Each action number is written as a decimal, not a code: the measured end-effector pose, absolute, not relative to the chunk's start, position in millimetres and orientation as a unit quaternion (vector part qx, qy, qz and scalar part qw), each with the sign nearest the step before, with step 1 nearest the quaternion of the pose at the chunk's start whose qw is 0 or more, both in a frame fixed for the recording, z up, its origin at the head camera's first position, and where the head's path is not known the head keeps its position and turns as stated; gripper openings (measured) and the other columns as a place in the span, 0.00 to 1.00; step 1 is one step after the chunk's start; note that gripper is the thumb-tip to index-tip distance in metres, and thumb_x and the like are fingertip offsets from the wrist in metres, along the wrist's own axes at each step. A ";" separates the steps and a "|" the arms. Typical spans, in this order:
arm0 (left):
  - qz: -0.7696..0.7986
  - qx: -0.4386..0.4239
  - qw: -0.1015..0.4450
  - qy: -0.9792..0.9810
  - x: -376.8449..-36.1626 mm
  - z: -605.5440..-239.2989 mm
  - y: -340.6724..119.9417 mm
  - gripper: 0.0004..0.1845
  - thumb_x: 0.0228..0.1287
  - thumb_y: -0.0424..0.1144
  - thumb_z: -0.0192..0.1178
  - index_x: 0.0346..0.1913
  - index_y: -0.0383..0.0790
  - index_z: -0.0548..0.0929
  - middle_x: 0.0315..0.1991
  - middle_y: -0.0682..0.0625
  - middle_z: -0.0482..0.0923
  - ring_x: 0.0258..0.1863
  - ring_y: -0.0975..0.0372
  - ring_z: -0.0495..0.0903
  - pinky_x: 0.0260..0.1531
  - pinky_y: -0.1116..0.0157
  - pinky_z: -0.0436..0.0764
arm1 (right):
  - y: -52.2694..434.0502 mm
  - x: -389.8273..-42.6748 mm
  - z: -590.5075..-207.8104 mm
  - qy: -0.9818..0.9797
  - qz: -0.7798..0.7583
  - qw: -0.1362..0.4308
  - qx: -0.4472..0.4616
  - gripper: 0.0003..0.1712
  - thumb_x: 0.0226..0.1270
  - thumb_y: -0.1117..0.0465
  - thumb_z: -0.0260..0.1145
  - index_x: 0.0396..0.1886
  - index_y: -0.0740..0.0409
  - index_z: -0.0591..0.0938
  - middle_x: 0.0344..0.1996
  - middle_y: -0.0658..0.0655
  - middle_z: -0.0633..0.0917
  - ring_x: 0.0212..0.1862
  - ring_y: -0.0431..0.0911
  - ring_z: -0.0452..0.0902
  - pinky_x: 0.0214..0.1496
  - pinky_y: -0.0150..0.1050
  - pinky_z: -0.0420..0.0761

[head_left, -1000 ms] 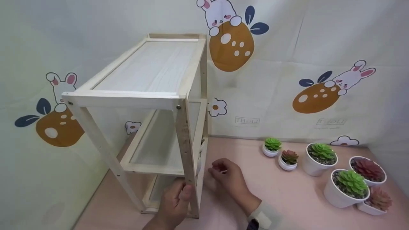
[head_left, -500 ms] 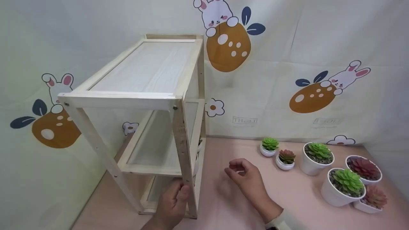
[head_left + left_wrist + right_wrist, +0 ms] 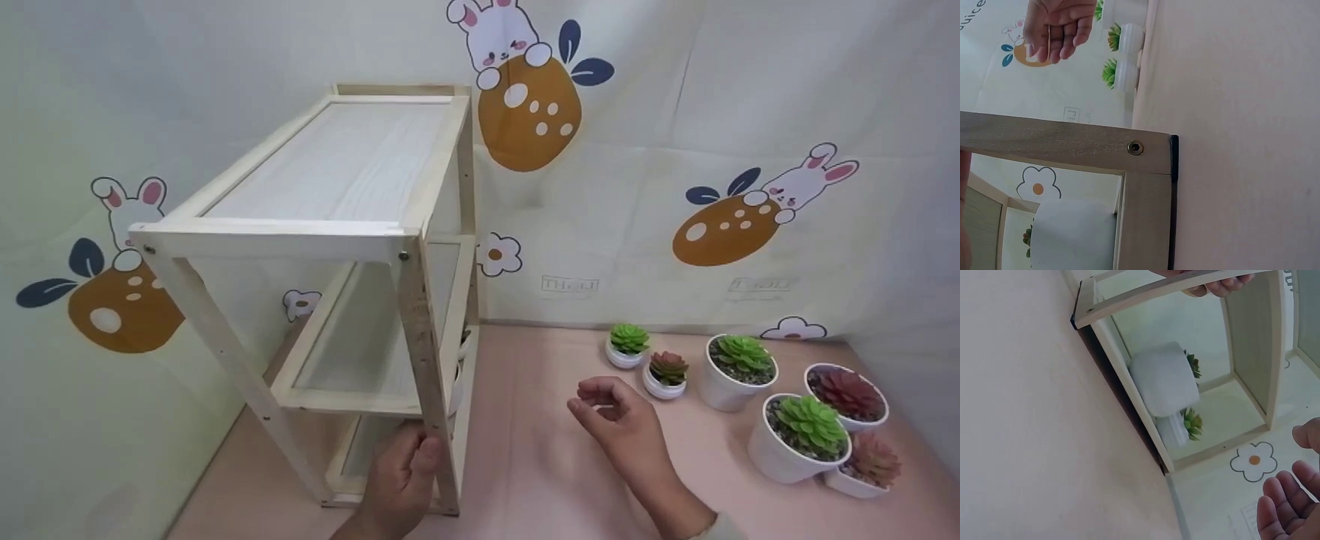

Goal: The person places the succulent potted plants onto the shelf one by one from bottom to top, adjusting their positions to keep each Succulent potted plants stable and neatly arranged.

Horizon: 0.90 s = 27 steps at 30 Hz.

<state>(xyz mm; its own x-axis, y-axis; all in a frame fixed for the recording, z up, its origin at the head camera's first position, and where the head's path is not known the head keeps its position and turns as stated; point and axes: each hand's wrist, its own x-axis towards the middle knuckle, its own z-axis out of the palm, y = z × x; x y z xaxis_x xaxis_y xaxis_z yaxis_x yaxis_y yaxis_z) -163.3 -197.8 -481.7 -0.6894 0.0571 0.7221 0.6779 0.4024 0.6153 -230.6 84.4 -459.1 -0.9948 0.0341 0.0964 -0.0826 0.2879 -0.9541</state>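
Pink tabletop (image 3: 540, 450) w/ a bunny-print cloth (image 3: 675, 150) hung behind it as backdrop. My left hand (image 3: 401, 480) grips the front right leg of the wooden shelf rack (image 3: 337, 225) low down, fingers curled round the post. Rack stands at the left of the table, three tiers, top one bare. On its bottom tier, seen from my right wrist cam, sit a big white pot (image 3: 1165, 385) and a smaller pot (image 3: 1176, 427) w/ green succulents. My right hand (image 3: 622, 420) hovers over the table betw. rack and the row of potted succulents (image 3: 750, 375) on the right, fingers loosely curled, holding nothing, approx. nearest the two small pots (image 3: 649, 360) at the back.
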 end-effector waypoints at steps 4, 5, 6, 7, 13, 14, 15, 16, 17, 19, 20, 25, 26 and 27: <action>-0.490 -0.234 0.313 -0.780 -162.6 -481.8 -197.9 0.10 0.70 0.19 0.54 0.46 0.35 0.79 0.35 0.53 0.80 0.36 0.74 0.75 0.32 0.68 0.80 | 96.0 -225.8 -456.2 -0.806 0.589 0.060 0.005 0.14 0.65 0.62 0.77 0.48 0.58 0.85 0.44 0.56 0.88 0.44 0.39 0.84 0.48 0.31 0.82; -0.490 -0.233 0.312 -0.780 -162.4 -481.8 -197.9 0.10 0.70 0.20 0.54 0.46 0.35 0.79 0.35 0.53 0.80 0.36 0.74 0.75 0.31 0.68 0.80 | 98.9 -224.7 -455.2 -0.806 0.589 0.062 0.002 0.15 0.65 0.62 0.77 0.49 0.58 0.85 0.44 0.56 0.88 0.44 0.38 0.84 0.48 0.31 0.82; -0.490 -0.233 0.312 -0.780 -162.5 -481.7 -197.9 0.10 0.70 0.20 0.54 0.46 0.35 0.79 0.35 0.53 0.79 0.36 0.74 0.75 0.31 0.69 0.79 | 101.8 -223.6 -454.1 -0.805 0.590 0.063 -0.001 0.15 0.65 0.63 0.77 0.49 0.59 0.85 0.44 0.56 0.88 0.44 0.38 0.84 0.49 0.31 0.82; -0.491 -0.235 0.313 -0.779 -162.7 -481.7 -198.0 0.10 0.70 0.20 0.54 0.46 0.35 0.79 0.34 0.53 0.79 0.35 0.74 0.75 0.31 0.69 0.79 | 104.7 -222.5 -453.1 -0.806 0.589 0.063 -0.004 0.16 0.65 0.62 0.77 0.50 0.59 0.85 0.45 0.56 0.88 0.44 0.37 0.83 0.49 0.31 0.82; -0.488 -0.241 0.316 -0.777 -163.9 -481.2 -197.9 0.10 0.71 0.20 0.53 0.46 0.36 0.79 0.36 0.52 0.82 0.37 0.74 0.78 0.32 0.68 0.81 | 125.0 -216.8 -447.4 -0.815 0.576 0.064 -0.018 0.21 0.67 0.58 0.76 0.55 0.59 0.82 0.50 0.56 0.87 0.47 0.35 0.82 0.51 0.29 0.81; -0.487 -0.239 0.314 -0.779 -163.6 -481.1 -197.8 0.10 0.72 0.20 0.52 0.46 0.36 0.79 0.36 0.52 0.82 0.37 0.74 0.78 0.33 0.68 0.82 | 128.6 -216.0 -446.4 -0.816 0.574 0.065 -0.021 0.21 0.67 0.59 0.76 0.56 0.59 0.82 0.51 0.56 0.86 0.47 0.35 0.82 0.51 0.29 0.81; -0.486 -0.236 0.312 -0.782 -163.4 -481.1 -197.8 0.10 0.72 0.20 0.52 0.46 0.36 0.79 0.37 0.52 0.83 0.38 0.74 0.78 0.34 0.68 0.82 | 132.1 -215.1 -445.5 -0.816 0.574 0.066 -0.025 0.21 0.67 0.59 0.75 0.56 0.59 0.82 0.51 0.56 0.86 0.47 0.35 0.82 0.51 0.29 0.81; -0.485 -0.234 0.310 -0.784 -163.2 -481.2 -197.9 0.10 0.72 0.20 0.52 0.46 0.36 0.79 0.37 0.51 0.83 0.38 0.74 0.79 0.34 0.68 0.82 | 135.7 -214.2 -444.7 -0.814 0.576 0.066 -0.028 0.21 0.67 0.59 0.75 0.57 0.60 0.81 0.51 0.56 0.86 0.47 0.35 0.83 0.50 0.29 0.82; -0.482 -0.233 0.308 -0.786 -163.0 -481.3 -197.9 0.10 0.72 0.20 0.52 0.47 0.35 0.79 0.38 0.51 0.83 0.39 0.74 0.79 0.35 0.67 0.83 | 139.3 -213.4 -444.0 -0.813 0.577 0.066 -0.031 0.22 0.68 0.59 0.75 0.57 0.60 0.81 0.51 0.56 0.86 0.47 0.36 0.83 0.50 0.29 0.82; -0.481 -0.230 0.304 -0.790 -162.8 -481.7 -198.3 0.11 0.72 0.20 0.52 0.47 0.35 0.79 0.39 0.51 0.83 0.40 0.74 0.79 0.36 0.67 0.83 | 146.5 -211.3 -443.1 -0.810 0.581 0.068 -0.036 0.22 0.68 0.60 0.75 0.58 0.61 0.81 0.50 0.54 0.86 0.47 0.36 0.83 0.50 0.29 0.82; -0.480 -0.230 0.303 -0.791 -162.7 -481.9 -198.6 0.10 0.72 0.20 0.52 0.48 0.35 0.79 0.39 0.50 0.83 0.40 0.74 0.79 0.36 0.67 0.83 | 149.9 -210.3 -442.7 -0.810 0.581 0.070 -0.038 0.22 0.68 0.60 0.75 0.58 0.61 0.80 0.49 0.53 0.86 0.47 0.36 0.83 0.50 0.29 0.82; -0.476 -0.234 0.299 -0.794 -162.6 -483.2 -199.5 0.10 0.73 0.20 0.52 0.49 0.34 0.78 0.40 0.49 0.83 0.41 0.74 0.79 0.37 0.66 0.83 | 168.7 -205.6 -443.9 -0.805 0.586 0.085 -0.040 0.23 0.69 0.61 0.74 0.59 0.63 0.79 0.44 0.43 0.86 0.48 0.37 0.84 0.49 0.29 0.83; -0.473 -0.234 0.300 -0.795 -162.6 -483.5 -199.6 0.10 0.73 0.21 0.52 0.49 0.34 0.78 0.40 0.49 0.83 0.41 0.74 0.79 0.37 0.66 0.83 | 172.5 -204.9 -443.9 -0.805 0.585 0.087 -0.041 0.23 0.69 0.61 0.74 0.60 0.63 0.78 0.44 0.40 0.86 0.49 0.36 0.83 0.50 0.29 0.83; -0.470 -0.233 0.301 -0.796 -162.6 -483.8 -199.6 0.10 0.73 0.21 0.52 0.49 0.34 0.78 0.40 0.49 0.83 0.42 0.74 0.79 0.37 0.66 0.84 | 176.2 -204.0 -443.9 -0.803 0.587 0.088 -0.043 0.24 0.69 0.61 0.73 0.61 0.63 0.78 0.44 0.38 0.85 0.49 0.36 0.83 0.50 0.28 0.83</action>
